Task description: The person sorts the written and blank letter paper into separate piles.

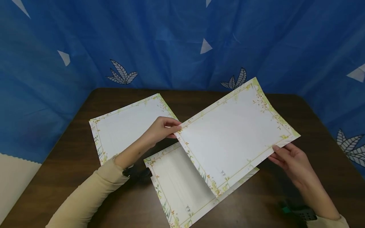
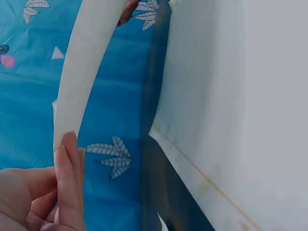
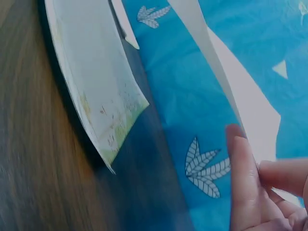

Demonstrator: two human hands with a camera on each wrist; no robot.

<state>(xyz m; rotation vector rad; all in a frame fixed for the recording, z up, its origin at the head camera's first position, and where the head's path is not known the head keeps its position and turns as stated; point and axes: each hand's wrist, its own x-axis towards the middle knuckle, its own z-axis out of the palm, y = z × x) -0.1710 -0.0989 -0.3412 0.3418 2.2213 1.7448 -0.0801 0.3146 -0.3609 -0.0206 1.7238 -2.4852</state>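
Observation:
Between both hands a sheet of paper (image 1: 233, 136) with a floral border is held up, tilted, above the table. My left hand (image 1: 165, 127) pinches its left corner between thumb and fingers. At its lower right edge, my right hand (image 1: 291, 160) grips with the thumb on top. Beneath it lies another bordered paper (image 1: 182, 183), partly covered in the head view. A further small pile of the same paper (image 1: 125, 126) rests at the left, its lower part hidden by my left forearm. In the right wrist view, the held sheet (image 3: 255, 110) shows its pale underside beside the fingers.
All the paper is over a dark wooden table (image 1: 285, 110) with rounded far corners. Behind it hangs a blue curtain (image 1: 171, 41) printed with leaves and white triangles. Dark straps circle both wrists. A pale surface (image 1: 17, 180) shows at the left edge.

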